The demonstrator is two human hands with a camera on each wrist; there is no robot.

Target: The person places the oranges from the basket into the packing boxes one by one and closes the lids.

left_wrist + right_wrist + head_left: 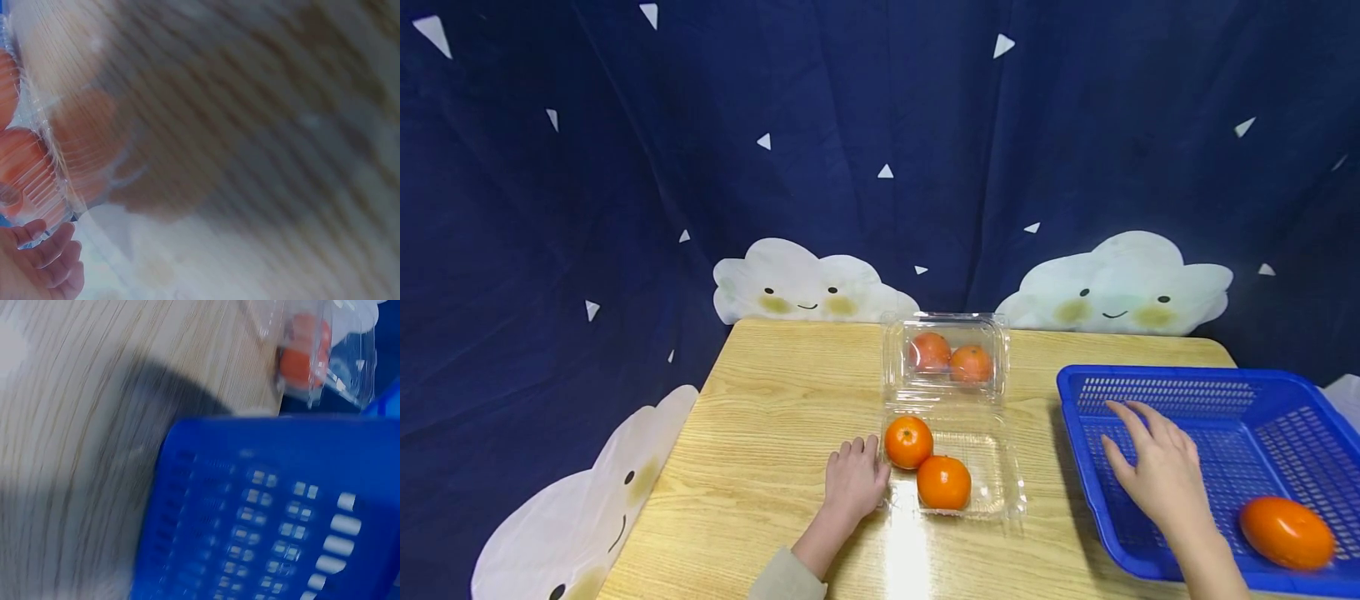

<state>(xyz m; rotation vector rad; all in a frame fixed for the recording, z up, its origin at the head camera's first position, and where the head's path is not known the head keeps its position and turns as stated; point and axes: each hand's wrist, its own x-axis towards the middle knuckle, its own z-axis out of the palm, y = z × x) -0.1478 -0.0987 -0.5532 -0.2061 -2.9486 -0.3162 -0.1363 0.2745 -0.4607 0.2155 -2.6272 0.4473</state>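
Note:
My left hand [854, 479] lies at the left edge of a clear plastic clamshell box [992, 454], its fingers loosely extended. In the left wrist view its fingertips [64, 232] are right at the box's ribbed side. One orange [908, 442] sits at the left of the box base, with another orange [943, 482] against it nearer the front. Two paler orange shapes show in the raised clear lid [891, 358]. Over a blue basket [1157, 372], my right hand [1161, 467] spreads its thumb and fingers, holding nothing. A third orange [1287, 533] lies in the basket, right of that wrist.
The box and basket stand on a wooden table [782, 392], with bare wood between them. Behind it hangs a dark blue curtain [850, 100] with white triangles and smiling clouds. The slotted basket wall [262, 440] fills much of the right wrist view.

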